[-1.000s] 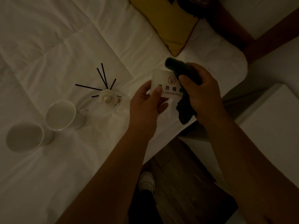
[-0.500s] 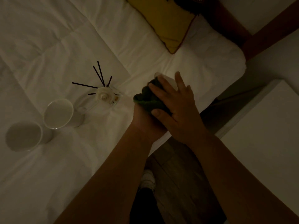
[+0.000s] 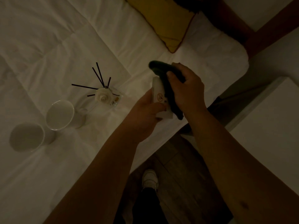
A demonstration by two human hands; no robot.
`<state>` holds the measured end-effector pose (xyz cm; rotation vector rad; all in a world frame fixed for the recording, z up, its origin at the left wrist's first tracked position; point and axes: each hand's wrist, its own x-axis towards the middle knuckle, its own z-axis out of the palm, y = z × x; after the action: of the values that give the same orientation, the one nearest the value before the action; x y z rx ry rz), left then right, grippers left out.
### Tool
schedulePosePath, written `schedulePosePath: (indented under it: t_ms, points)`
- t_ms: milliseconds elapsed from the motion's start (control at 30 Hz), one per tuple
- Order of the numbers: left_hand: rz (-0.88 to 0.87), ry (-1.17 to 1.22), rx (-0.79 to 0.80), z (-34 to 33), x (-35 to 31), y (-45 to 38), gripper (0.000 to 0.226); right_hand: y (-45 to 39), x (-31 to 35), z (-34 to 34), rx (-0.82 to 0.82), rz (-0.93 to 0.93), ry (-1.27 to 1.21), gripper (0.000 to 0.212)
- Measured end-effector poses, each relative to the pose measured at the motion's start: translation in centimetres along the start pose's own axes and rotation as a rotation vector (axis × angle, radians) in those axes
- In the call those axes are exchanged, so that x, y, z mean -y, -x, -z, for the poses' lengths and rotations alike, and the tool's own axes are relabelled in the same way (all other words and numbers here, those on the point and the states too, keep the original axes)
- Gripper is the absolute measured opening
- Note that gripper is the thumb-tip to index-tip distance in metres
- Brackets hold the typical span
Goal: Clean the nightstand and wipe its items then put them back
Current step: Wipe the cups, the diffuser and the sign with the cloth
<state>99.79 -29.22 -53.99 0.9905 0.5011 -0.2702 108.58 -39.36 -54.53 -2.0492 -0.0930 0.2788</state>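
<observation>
Two mugs (image 3: 59, 114), one diffuser (image 3: 105, 96), one sign (image 3: 159, 96), one cloth (image 3: 166, 83).

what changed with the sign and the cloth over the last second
The right hand swept the dark cloth across the no-smoking sign, covering it half a second ago, then drew back to its right side. The left hand turned the sign from facing up to nearly edge-on. The two mugs and the reed diffuser stayed put on the bed.

The dark cloth (image 3: 168, 88) in my right hand (image 3: 187, 92) hides the sign's (image 3: 159, 94) right side; its print is too dim to read.
</observation>
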Motion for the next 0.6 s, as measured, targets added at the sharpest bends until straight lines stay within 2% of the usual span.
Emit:
schedulePosePath:
  t_ms: [67,167,300,367,467,533,600]
  points:
    - [-0.067,-0.081,-0.076,0.2,0.1,-0.3,0.048,0.6,0.0,-0.4,0.024,0.086,0.058,0.042]
    - [-0.144,-0.122,-0.161,0.3,0.1,-0.5,0.037,2.3,-0.5,-1.0,0.149,0.271,0.204,0.051]
    - [-0.166,0.021,-0.121,0.5,0.7,-0.2,0.046,2.9,-1.1,-0.8,0.224,0.347,0.192,0.048]
    - [-0.153,0.057,-0.091,0.8,0.7,-0.3,0.054,2.9,-1.3,-0.9,0.240,0.352,0.181,0.045]
    - [-0.148,-0.008,-0.074,1.2,0.8,-0.7,0.046,1.6,-1.4,-0.9,0.153,0.281,0.198,0.044]
    - [-0.153,-0.087,-0.120,1.3,0.8,-0.7,0.042,0.1,-1.3,-0.8,0.071,0.202,0.216,0.044]
    - [-0.182,-0.295,-0.208,1.3,0.7,-0.9,0.043,-1.4,-1.4,-0.6,0.014,0.139,0.250,0.043]
